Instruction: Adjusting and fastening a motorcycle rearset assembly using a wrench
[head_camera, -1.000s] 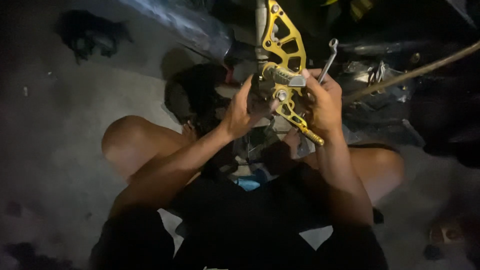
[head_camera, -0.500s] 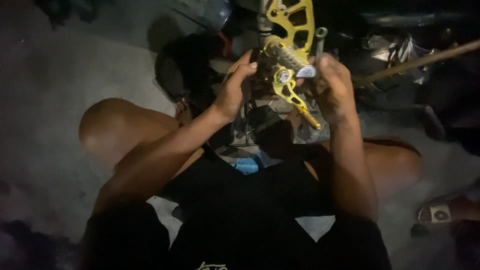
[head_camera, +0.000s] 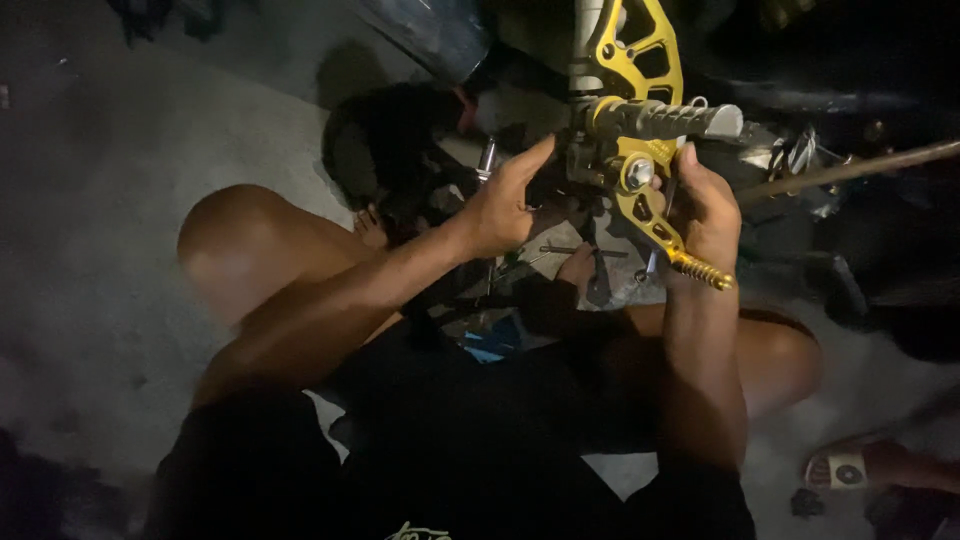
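While both hands (head_camera: 600, 205) grip it, gold bracket (head_camera: 640, 60) gleams, knurled peg (head_camera: 665, 120).

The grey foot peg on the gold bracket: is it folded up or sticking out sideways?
Sticking out. The grey foot peg lies level, pointing right from the gold bracket, above the right hand.

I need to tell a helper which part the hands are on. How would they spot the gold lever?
Find the gold bracket at top centre. Below it, under the grey knurled peg, the gold lever slants down beside the right hand. Only it ends in a ribbed gold tip.
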